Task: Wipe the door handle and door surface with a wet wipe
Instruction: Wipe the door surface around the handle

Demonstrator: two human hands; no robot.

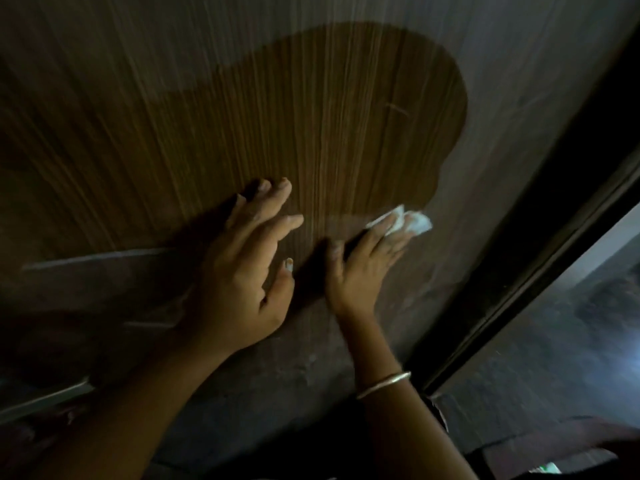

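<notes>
- Pressing the crumpled wet wipe [414, 221] onto the door [311, 116], the right hand [363, 268] lies with fingers nearly straight
- left hand [242, 271] just beside it, fingers spread, flat on the wood, holding nothing
- dark frame [561, 209] near the wipe's right; bare grain above

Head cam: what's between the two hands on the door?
Nothing: in the head view only bare, shadowed door surface lies between the left hand and the right hand pressing the wet wipe.

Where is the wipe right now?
In the head view, right of centre: the wipe lies under the fingers of the right hand, pressed on the door.
</notes>
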